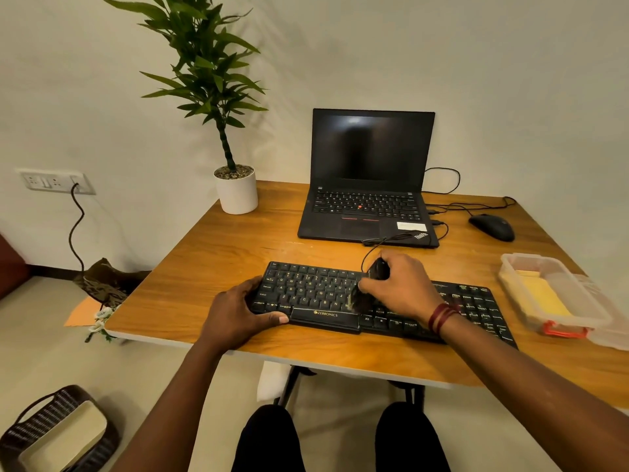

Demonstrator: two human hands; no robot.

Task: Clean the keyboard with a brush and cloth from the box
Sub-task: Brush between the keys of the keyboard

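Note:
A black keyboard (313,291) lies near the front edge of the wooden table (218,247). My left hand (238,311) grips its left end, thumb on the front edge. My right hand (398,287) holds a dark brush (362,298) by its handle, bristles down on the keys in the middle of the keyboard. A clear plastic box (531,270) stands at the right with a yellow cloth (544,298) inside; its lid lies beside it.
An open black laptop (367,185) sits behind the keyboard, its cable crossing the table to the keyboard. A black mouse (492,227) lies at the back right, a white potted plant (236,192) at the back left. A woven basket (58,434) stands on the floor.

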